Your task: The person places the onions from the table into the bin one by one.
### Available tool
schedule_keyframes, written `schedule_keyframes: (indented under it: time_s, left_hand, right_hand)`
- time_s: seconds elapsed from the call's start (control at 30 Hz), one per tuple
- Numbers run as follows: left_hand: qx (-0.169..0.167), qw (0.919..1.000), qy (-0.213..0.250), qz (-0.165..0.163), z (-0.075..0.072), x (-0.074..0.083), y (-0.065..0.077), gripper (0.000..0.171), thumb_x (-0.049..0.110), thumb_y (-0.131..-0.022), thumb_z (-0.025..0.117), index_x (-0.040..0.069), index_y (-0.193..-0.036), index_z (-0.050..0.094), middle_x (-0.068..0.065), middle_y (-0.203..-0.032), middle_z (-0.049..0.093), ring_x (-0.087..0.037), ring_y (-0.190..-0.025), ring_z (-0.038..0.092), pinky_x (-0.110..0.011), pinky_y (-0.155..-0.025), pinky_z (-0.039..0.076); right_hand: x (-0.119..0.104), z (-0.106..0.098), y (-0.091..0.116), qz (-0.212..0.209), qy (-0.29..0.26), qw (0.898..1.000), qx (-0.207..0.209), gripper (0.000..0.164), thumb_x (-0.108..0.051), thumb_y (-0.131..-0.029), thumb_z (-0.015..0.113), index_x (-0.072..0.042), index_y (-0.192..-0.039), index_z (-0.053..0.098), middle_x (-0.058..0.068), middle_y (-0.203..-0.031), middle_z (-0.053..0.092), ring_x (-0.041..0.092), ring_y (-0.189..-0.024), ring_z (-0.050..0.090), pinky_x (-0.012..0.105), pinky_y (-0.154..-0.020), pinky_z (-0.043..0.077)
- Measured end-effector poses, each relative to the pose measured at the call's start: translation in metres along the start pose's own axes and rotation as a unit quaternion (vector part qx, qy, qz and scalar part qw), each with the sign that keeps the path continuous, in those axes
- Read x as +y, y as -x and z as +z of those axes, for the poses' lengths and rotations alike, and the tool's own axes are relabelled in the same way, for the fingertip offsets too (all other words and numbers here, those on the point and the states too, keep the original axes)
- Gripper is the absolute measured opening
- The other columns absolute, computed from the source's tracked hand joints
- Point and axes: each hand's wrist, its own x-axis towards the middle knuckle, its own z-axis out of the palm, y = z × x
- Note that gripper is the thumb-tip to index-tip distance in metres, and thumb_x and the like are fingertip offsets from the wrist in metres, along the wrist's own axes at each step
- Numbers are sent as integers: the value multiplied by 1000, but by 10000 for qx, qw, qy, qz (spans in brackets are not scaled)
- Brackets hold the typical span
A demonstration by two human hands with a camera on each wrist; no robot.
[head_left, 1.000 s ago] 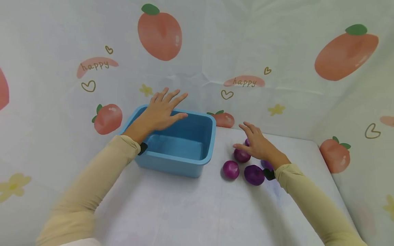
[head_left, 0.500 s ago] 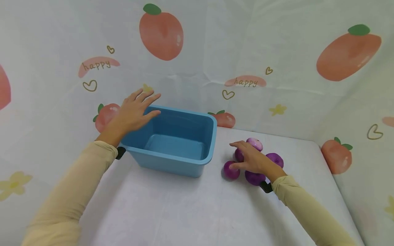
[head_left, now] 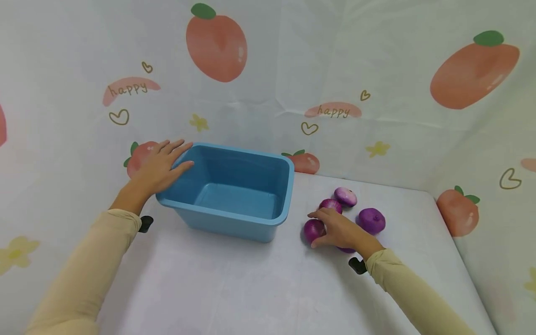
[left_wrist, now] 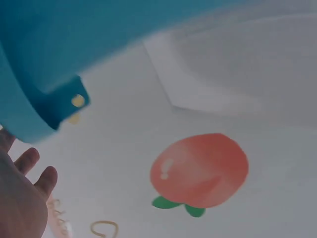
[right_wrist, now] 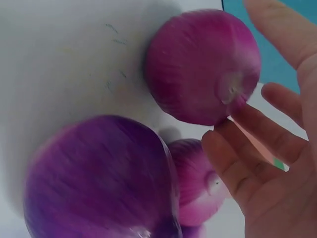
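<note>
Fingers spread, my left hand (head_left: pixel 156 171) is at the left rim of a blue plastic tub (head_left: pixel 228 226). In the left wrist view its fingertips (left_wrist: pixel 48 179) show beside the tub's edge. My right hand (head_left: pixel 341 231) reaches over a round red onion (head_left: pixel 311 231), thumb on the near side and fingers on the far side. The right wrist view shows that onion (right_wrist: pixel 198 67) with fingertips right at its surface, not curled round it. Beneath the right hand a darker purple onion (head_left: pixel 346 250) is mostly hidden.
Behind the right hand lie a red onion (head_left: pixel 331 204), a pale-sided purple onion (head_left: pixel 345 197) and a dark purple onion (head_left: pixel 371 221). The white table (head_left: pixel 251 288) meets a printed cloth backdrop (head_left: pixel 402 153) at the back and right.
My left hand has moved left and down from over the tub to its left rim. My right hand has come down and forward onto the nearest red onion, uncovering the onions behind.
</note>
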Motion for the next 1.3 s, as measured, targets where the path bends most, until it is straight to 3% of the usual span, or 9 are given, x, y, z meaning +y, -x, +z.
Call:
schedule_keyframes:
  time_s: [0.4,0.73,0.97,1.13,1.3]
  left_hand:
    - [-65,9989,299,-353,13,-25,11,71,54,-104,44,15,-162,29,-21,-168,25,-52,-154,15,-76,-121,12]
    - [-363,9959,536,-626,19,-28,12,72,56,-104,40,20,-164,22,-16,-171,21,-51,-156,11,-80,-117,14]
    - [-535,9933,663,-778,21,-27,12,71,55,-104,40,25,-165,17,-20,-169,23,-52,-154,13,-82,-114,19]
    - [-559,9926,721,-797,22,-27,12,71,53,-105,40,25,-165,16,-22,-167,26,-52,-154,15,-81,-114,21]
    - [-567,9925,724,-806,21,-27,13,70,52,-105,41,25,-165,17,-22,-166,28,-53,-153,17,-80,-114,23]
  right_hand:
    - [-4,8,1,18,71,9999,-104,71,-33,-77,89,-9,-137,60,14,-133,60,35,-126,57,56,-100,56]
    - [-3,9,1,275,17,9994,-207,70,-33,-80,87,-12,-140,58,14,-135,60,34,-129,55,54,-100,57]
    - [-2,6,1,413,54,9990,-191,69,-37,-79,87,-14,-137,57,11,-134,60,29,-126,57,50,-100,58]
    - [-4,-6,0,382,-306,9988,42,70,-38,-77,88,-13,-135,58,4,-128,65,22,-120,61,45,-98,59]
    - [-4,-22,1,179,-1098,9927,458,68,-36,-79,88,-11,-133,54,4,-123,65,19,-109,64,37,-91,60]
